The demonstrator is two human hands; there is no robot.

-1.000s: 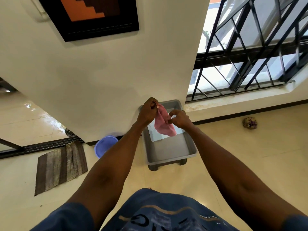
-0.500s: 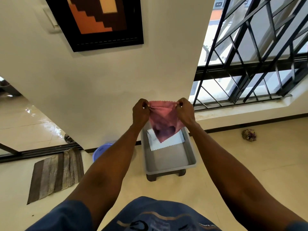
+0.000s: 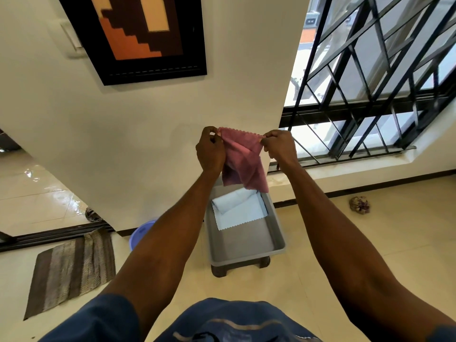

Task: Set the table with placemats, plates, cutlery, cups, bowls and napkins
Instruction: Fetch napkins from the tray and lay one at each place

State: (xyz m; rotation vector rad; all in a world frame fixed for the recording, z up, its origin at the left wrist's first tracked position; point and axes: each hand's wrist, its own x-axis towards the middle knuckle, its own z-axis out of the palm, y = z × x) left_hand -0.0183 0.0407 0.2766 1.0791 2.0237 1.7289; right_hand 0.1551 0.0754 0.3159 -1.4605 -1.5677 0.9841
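A pink napkin (image 3: 243, 161) with a zigzag edge hangs stretched between both hands, held up in the air above a grey tub (image 3: 246, 248) on the floor. My left hand (image 3: 209, 150) pinches its top left corner and my right hand (image 3: 280, 145) pinches its top right corner. Inside the tub lies a pale blue-white napkin (image 3: 238, 211), partly rolled at its far end. The tub's far end is hidden behind the pink napkin.
The tub stands on a dark low stool against a cream wall. A purple basin (image 3: 142, 233) sits to its left, a striped mat (image 3: 71, 267) farther left. A barred window (image 3: 370, 77) is on the right and a crumpled cloth (image 3: 359, 204) lies on the floor below it.
Both hands lifted the pink napkin out of the tub and pulled its top edge apart, so it now hangs spread between them, higher than before.
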